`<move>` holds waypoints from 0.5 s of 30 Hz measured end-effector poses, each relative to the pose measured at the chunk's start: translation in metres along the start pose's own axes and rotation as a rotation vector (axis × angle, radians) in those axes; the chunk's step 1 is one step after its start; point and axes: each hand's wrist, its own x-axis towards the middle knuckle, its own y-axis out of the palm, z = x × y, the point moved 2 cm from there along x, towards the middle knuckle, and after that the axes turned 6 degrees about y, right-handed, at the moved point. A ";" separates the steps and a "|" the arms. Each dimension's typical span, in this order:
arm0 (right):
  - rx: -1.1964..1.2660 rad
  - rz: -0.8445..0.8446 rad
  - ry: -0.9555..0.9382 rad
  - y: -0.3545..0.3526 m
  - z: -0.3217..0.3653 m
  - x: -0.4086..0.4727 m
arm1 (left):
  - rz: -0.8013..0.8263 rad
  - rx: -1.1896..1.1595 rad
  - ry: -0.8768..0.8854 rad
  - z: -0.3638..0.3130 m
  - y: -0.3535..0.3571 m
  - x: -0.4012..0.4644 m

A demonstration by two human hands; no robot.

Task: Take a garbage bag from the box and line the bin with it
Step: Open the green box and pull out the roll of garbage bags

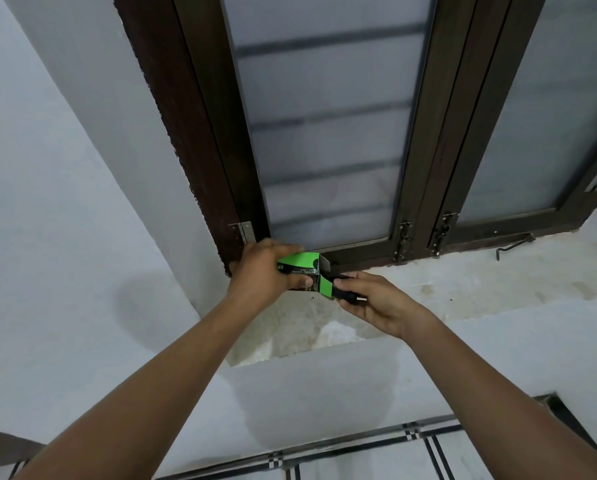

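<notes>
A small green-and-black box (298,268) is held up in front of the window sill (463,282), just above its stone surface, near the lower left corner of the window. The box is gripped by the left hand (262,275): fingers are curled over the top edge and the thumb is pressed against the near side, w/ the box's right end turned toward the other hand. That end is open; a green flap (325,285) hangs down from it.

A black garbage bag roll (345,292) is seen partly out of the open end, lying approx. level. It is pinched by the right hand (376,303), w/ the thumb on top and the fingers curled beneath; only the dark part between the flap and the palm shows, the rest is hidden by the hand. How much remains inside the box cannot be told.

Both forearms are stretched forward from the bottom of the view. The hands are close together, almost touching at the box's open end.

Behind them a dark brown window frame (200,140) w/ frosted panes (324,133) is seen, fitted w/ a metal hinge (245,231) and latches (403,239). A hook stay (513,244) lies on the sill to the right. Pale walls are seen at left and below; tiled floor w/ dark lines (411,436) shows at the bottom. No bin is in view.
</notes>
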 end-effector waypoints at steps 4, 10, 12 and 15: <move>0.140 -0.192 0.037 -0.017 -0.001 -0.005 | -0.020 -0.106 -0.122 0.025 0.015 0.003; 0.234 -0.183 0.080 -0.008 -0.008 -0.013 | 0.136 -0.140 -0.274 0.046 0.060 -0.007; 0.186 -0.195 0.064 -0.003 -0.011 -0.011 | 0.067 -0.049 -0.227 0.039 0.063 -0.011; 0.140 -0.194 0.024 0.002 -0.017 -0.007 | -0.089 -0.353 -0.208 0.006 0.057 -0.017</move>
